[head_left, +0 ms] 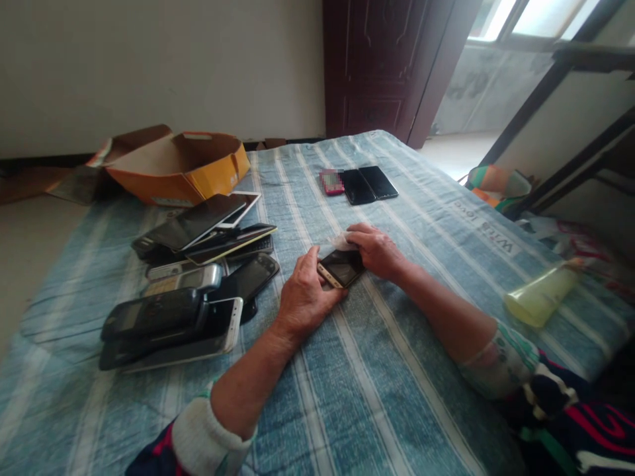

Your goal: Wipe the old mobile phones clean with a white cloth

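A gold-edged mobile phone with a dark screen lies between my hands, just over the striped cloth. My left hand grips its near left end, thumb along the lower edge and fingers at the upper one. With bent fingers, my right hand presses a white tissue against the phone's far right side. Part of the tissue is hidden under those fingers. To the left sits a loose pile of old phones, among them a black phone and a white-edged phone.
An open orange cardboard box stands at the back left. Beyond my hands, a pink phone lies beside two dark phones. A yellowish translucent cup-like object lies at right. The blue striped cloth covers the surface.
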Tool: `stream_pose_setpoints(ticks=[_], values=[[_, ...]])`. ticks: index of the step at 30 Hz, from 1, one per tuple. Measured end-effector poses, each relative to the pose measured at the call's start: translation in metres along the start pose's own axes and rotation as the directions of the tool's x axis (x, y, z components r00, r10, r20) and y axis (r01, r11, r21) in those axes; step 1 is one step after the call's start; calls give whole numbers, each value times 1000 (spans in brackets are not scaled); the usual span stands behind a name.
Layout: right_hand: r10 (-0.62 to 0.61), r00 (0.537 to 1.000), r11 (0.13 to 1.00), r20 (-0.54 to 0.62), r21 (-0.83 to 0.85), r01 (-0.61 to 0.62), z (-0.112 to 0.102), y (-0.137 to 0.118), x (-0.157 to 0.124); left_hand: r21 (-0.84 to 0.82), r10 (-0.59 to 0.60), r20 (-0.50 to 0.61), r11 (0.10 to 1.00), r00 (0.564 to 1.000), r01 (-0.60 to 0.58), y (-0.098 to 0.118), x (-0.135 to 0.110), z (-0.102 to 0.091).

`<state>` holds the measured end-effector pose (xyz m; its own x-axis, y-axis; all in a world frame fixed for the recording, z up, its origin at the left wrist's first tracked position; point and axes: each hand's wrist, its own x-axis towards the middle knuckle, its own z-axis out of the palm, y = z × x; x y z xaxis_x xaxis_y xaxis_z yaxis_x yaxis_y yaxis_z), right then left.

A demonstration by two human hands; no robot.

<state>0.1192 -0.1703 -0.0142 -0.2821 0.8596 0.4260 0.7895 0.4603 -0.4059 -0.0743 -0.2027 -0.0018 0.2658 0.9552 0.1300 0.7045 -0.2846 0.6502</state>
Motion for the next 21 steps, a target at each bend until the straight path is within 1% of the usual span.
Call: stream_pose_setpoints(ticks=[4,7,10,14,16,18,21], values=[[45,999,994,16,-105,-43,-5,5,1,10,20,-17,1000,1000,-20,0,1,1],[61,998,992,25,-111,-57,-5,5,0,9,19,-14,1000,1000,-19,-1,2,2],[8,999,998,41,-68,-5,-2,-1,-3,23,11,-13,1000,1000,-11,-1,2,2],[-132,989,991,62,33,130,4,-13,-6,66,28,-26,997,999,-27,1,2,1],[-178,980,982,84,73,172,4,-16,-6,73,34,-23,997,999,-32,2,2,0],[-192,975,980,109,81,184,3,-16,-5,75,37,-20,997,999,-36,2,3,1],[-165,979,986,119,55,160,0,-9,-1,72,45,-30,997,999,-42,1,3,2]])
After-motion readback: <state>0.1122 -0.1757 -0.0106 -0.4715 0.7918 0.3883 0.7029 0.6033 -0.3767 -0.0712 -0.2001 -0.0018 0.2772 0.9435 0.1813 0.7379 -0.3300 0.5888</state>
